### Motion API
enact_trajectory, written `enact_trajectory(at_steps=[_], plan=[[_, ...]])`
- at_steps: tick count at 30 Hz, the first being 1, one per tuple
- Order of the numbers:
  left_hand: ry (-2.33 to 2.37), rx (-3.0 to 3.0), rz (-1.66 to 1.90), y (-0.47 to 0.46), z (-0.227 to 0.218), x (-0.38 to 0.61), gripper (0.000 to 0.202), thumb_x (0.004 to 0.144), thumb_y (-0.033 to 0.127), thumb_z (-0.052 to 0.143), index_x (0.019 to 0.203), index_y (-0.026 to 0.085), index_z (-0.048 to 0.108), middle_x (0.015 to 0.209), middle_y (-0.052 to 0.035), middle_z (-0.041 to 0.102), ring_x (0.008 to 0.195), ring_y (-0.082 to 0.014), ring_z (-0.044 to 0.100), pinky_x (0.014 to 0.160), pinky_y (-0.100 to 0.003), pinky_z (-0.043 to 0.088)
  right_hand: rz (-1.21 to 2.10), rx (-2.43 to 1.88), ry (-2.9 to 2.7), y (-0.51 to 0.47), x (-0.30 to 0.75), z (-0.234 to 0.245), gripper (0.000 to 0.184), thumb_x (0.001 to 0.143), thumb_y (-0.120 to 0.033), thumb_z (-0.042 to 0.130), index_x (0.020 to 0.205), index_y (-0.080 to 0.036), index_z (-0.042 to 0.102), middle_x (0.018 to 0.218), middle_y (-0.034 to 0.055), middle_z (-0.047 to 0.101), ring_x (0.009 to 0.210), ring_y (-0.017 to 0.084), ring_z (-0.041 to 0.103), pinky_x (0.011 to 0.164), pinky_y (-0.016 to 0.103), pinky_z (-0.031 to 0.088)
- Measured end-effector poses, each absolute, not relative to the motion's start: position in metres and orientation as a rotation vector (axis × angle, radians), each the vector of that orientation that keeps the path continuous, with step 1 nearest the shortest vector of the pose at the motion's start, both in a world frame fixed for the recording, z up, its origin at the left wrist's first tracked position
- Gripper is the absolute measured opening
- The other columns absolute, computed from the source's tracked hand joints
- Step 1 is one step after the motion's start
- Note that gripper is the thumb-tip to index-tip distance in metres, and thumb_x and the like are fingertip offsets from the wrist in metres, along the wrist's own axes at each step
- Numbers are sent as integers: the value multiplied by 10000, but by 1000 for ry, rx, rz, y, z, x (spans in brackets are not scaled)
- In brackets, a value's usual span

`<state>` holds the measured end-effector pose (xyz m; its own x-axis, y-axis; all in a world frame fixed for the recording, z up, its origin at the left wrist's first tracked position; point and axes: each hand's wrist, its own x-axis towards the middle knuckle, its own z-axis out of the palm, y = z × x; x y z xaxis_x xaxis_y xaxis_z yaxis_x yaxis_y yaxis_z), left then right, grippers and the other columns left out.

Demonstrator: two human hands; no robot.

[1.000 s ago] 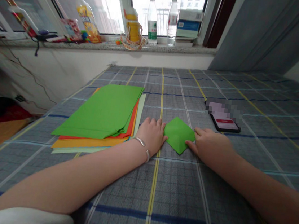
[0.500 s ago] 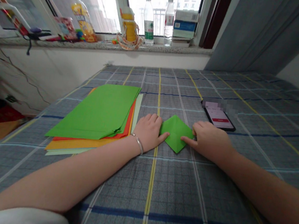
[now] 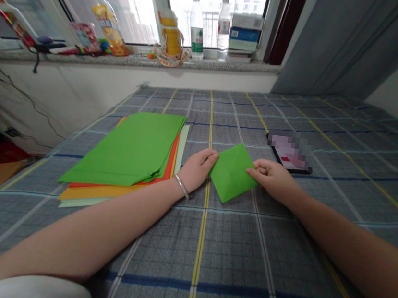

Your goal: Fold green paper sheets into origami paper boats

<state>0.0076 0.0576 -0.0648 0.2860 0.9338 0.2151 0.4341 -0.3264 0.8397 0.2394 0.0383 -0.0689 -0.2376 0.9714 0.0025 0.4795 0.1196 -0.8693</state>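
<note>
A folded square of green paper (image 3: 234, 173), crossed by creases, is held between my two hands over the plaid cloth. My left hand (image 3: 198, 168), with a silver bangle at the wrist, pinches its left corner between thumb and fingers. At the opposite corner, the thumb and curled fingers of my right hand (image 3: 270, 176) grip the paper. Left of my left hand lies a stack of coloured paper (image 3: 130, 148), green on top, with red, orange and pale green edges showing below.
A phone (image 3: 289, 153) with a lit, partly blurred screen lies beyond my right hand. Plaid cloth (image 3: 170, 261) covers the surface. On the windowsill stand two clear bottles (image 3: 197, 28), a yellow cup (image 3: 171, 37), an orange drink bottle (image 3: 109, 22) and stacked boxes (image 3: 245, 36).
The green paper has turned slightly and now shows a broader square face. My left hand has gone from lying flat by its edge to pinching its corner; my right hand still holds the other side.
</note>
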Motion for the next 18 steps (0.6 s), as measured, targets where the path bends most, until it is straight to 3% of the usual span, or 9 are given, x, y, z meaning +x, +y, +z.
enact_trajectory(at_steps=[3,5,9,13,18], plan=[[1203,1749,1075,60,-64,7,253,901,353,487,783,153,587,736,7,572,720,-133,537,692,-251,428,1073,-1474,-1783,37,239,-64,338,822,-515,567,673,-224,479,464,-45,529,424,112,469,445,248,302],[1112,1559,1123,60,-65,8,252,865,395,560,915,152,603,795,-5,622,708,-129,572,687,-255,460,1118,-1425,-1729,37,239,-63,340,822,-521,563,688,-226,461,442,-58,509,403,102,443,436,239,280],[890,1336,1005,57,-66,12,578,737,450,736,1193,163,528,878,-44,696,730,-161,657,720,-307,528,1156,-1289,-1578,37,236,-66,341,818,-533,563,723,-229,439,484,-51,546,418,99,456,446,229,300],[874,1551,822,53,-67,14,406,756,425,726,1024,127,662,927,-80,728,864,-194,677,840,-328,525,1170,-1264,-1574,35,232,-65,297,855,-501,530,768,-228,450,538,-31,606,434,102,461,452,231,310],[956,1554,868,50,-65,16,281,835,402,639,865,123,641,701,-35,697,579,-130,631,592,-244,514,1264,-1309,-1746,31,230,-59,255,822,-462,576,830,-212,527,556,-26,612,425,104,432,427,243,269]])
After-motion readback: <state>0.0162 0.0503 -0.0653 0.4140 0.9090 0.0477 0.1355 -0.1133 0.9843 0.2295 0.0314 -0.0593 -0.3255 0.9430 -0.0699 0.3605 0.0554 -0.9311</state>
